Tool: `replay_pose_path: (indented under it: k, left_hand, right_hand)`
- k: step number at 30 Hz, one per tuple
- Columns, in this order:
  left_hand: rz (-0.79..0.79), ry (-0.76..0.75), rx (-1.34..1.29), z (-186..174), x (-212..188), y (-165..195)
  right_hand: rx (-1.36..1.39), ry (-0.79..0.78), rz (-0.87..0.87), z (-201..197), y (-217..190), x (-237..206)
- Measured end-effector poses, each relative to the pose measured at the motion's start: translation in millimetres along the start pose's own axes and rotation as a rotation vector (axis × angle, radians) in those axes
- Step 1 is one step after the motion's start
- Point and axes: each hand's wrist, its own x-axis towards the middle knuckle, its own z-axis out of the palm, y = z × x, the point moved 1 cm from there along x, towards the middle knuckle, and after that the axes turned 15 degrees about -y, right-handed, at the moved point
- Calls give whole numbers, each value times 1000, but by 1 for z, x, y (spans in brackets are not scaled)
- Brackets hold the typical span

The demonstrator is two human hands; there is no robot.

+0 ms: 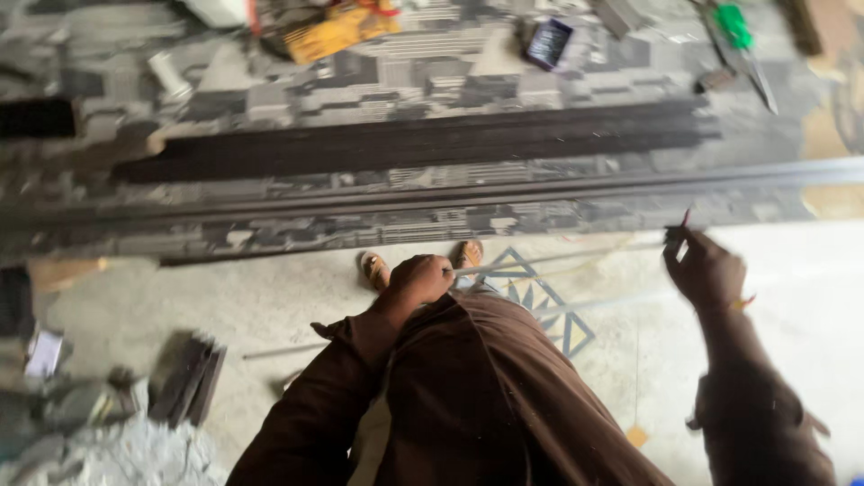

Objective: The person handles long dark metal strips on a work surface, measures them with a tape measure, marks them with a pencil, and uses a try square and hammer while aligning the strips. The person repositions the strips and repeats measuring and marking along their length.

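I see left hand (419, 279) and right hand (705, 268) closed on a thin rod (558, 259); it may flex and slip onto the sandals (374, 269) below.

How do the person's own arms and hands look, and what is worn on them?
Both arms wear long dark brown sleeves with loose cuffs at the wrists. The left hand and right hand are bare, without gloves. A thin orange band seems to sit at the right wrist; the picture is blurred.
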Motion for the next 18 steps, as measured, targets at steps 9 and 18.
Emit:
replay_pose_path:
  k: [9,18]
  left_hand:
    - [-105,331,65,9,-90,-55]
    - [-199,488,-211,-3,-196,-150]
  right_hand:
    - [87,-539,-703,17,-261,8]
    - [86,-672,-1021,-1,-438,48]
